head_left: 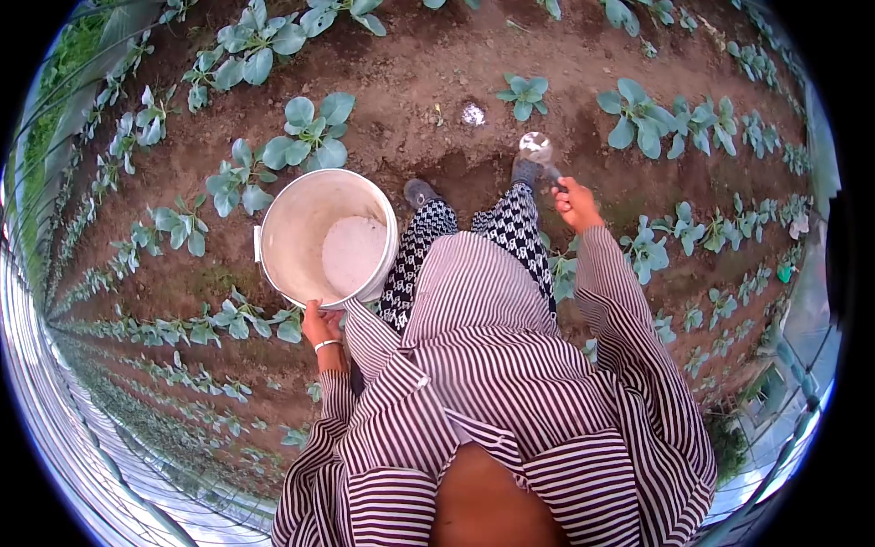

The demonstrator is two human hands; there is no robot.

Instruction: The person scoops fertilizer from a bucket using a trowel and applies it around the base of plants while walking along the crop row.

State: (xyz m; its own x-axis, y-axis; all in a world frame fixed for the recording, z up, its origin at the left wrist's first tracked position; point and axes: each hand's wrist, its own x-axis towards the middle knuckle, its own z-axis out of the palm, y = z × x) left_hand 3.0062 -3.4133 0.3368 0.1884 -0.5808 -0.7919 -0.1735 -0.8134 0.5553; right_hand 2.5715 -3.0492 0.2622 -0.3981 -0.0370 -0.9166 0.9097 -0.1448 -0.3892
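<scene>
My left hand (321, 326) is closed on the near rim of a white bucket (293, 228). White granular material (355, 255) covers the bucket's bottom. My right hand (578, 205) is wrapped around the dark handle of a ladle (552, 171). Some white material shows in the ladle's round bowl, which is over the soil by my right shoe. A small white heap (473, 115) lies on the soil ahead, near a young leafy plant (524, 96).
Rows of leafy plants (310, 132) run across the brown soil (410, 73) on both sides. My shoes (420, 192) stand in a furrow. Clear plastic sheeting on a frame (825, 155) borders the plot at the right.
</scene>
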